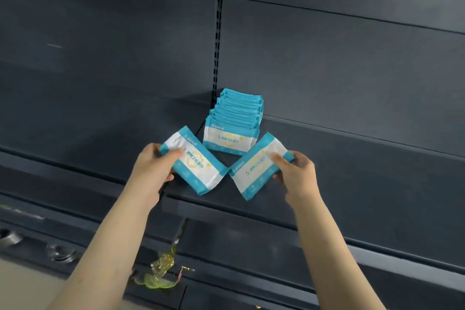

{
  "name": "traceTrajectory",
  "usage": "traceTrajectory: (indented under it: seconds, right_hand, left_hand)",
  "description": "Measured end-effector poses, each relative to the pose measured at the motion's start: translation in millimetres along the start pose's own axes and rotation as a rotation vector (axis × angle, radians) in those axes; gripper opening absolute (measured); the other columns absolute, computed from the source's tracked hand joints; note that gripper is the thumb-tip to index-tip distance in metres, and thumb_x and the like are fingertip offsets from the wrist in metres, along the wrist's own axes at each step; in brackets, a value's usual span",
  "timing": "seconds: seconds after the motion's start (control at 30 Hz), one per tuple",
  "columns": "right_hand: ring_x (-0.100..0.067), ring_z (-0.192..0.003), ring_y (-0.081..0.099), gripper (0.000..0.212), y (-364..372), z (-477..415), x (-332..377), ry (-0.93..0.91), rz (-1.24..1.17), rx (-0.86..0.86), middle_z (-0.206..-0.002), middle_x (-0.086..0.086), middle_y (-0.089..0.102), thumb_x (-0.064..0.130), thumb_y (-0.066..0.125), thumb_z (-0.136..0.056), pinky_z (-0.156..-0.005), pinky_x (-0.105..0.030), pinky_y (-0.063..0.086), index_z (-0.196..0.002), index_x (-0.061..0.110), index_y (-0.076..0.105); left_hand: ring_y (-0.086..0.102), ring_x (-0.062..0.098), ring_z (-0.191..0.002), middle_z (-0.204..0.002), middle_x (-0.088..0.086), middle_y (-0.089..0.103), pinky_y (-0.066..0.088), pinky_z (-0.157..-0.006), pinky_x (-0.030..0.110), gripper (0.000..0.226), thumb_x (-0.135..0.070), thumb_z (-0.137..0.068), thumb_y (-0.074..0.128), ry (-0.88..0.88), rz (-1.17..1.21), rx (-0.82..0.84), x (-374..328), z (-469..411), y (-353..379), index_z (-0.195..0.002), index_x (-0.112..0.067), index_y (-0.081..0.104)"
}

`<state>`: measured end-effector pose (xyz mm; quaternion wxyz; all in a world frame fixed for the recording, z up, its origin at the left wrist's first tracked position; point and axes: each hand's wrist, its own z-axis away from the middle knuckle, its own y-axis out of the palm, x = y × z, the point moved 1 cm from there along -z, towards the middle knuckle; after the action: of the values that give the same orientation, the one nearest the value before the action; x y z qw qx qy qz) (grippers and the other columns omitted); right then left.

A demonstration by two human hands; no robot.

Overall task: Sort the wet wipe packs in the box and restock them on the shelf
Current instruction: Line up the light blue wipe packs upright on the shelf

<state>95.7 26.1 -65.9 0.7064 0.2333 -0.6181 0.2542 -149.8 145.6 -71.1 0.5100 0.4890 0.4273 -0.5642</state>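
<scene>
Both hands are up at the shelf point(364, 184), mid frame, one pack each. Left hand point(153, 162) pinches the left pack point(195, 161) by its outer end, thumb on the printed face, fingers under. Right hand point(298, 170) grips the right pack point(259, 166) the same way. Both packs are tilted, inner corners nearly meeting at low centre, just in front of the row point(234, 121). The row is the same blue-and-white packs stood on edge on the shelf, running back toward the slotted post point(218, 45), front pack facing out. Box is not in view. Step in hand, as I read it: add these two to the front of the row. To do it well, level each pack first so the long edge runs along the shelf lip, printed face out. Print on the held packs is too blurred to tell which way up they are, so match them to the front pack before setting down. Go one at a time: stand the first against the front pack, then the second against that. Setting both together likely clashes at the inner corners. The packs look soft and may slump, so a light push back should close the row. The row looks uneven, so don't bump it. Yellow wrap scrap point(158, 277) sits on a lower ledge, bottom centre-left, well apart from the work.
</scene>
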Motion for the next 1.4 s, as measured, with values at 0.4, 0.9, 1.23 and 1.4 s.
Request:
traceTrajectory:
  seconds: [0.4,0.9,1.23,1.4]
  right_hand:
    - [-0.022,-0.100,0.072,0.011,65,-7,-25,-0.100,-0.151,0.116,-0.107,-0.007,0.072,0.000,0.062,-0.093,-0.073,-0.038,0.061,-0.101,0.002,0.055]
    - [-0.012,-0.073,0.068,0.012,63,-12,-39,-0.289,0.126,-0.170,-0.079,0.006,0.073,0.017,0.066,-0.092,-0.066,-0.026,0.056,-0.083,0.024,0.068]
    - [-0.010,-0.099,0.069,0.032,63,-12,-39,-0.302,0.038,-0.040,-0.106,0.010,0.073,0.032,0.081,-0.077,-0.075,-0.023,0.056,-0.106,0.034,0.068]
    - [-0.002,-0.089,0.066,0.027,65,-12,-37,-0.434,0.293,-0.180,-0.094,0.015,0.069,0.019,0.076,-0.085,-0.072,-0.015,0.052,-0.096,0.038,0.061]
  left_hand:
    - [0.067,0.018,-0.105,-0.115,-0.003,0.067,0.058,-0.071,0.033,0.043,-0.006,-0.088,0.070,0.008,-0.076,0.479,-8,-73,-56,-0.110,-0.040,0.058]
    - [0.063,-0.004,-0.092,-0.101,-0.034,0.061,0.054,-0.062,0.020,0.034,-0.023,-0.086,0.072,0.491,-0.499,0.737,-22,-79,-8,-0.103,-0.045,0.052]
    - [0.048,0.006,-0.101,-0.120,-0.012,0.046,0.045,-0.082,0.022,0.043,-0.021,-0.082,0.076,0.998,-0.649,0.407,-3,-91,43,-0.121,-0.027,0.059]
    - [0.049,0.021,-0.102,-0.128,-0.002,0.049,0.042,-0.093,0.040,0.054,-0.035,-0.076,0.081,1.122,-0.745,0.344,6,-92,44,-0.125,-0.022,0.061]
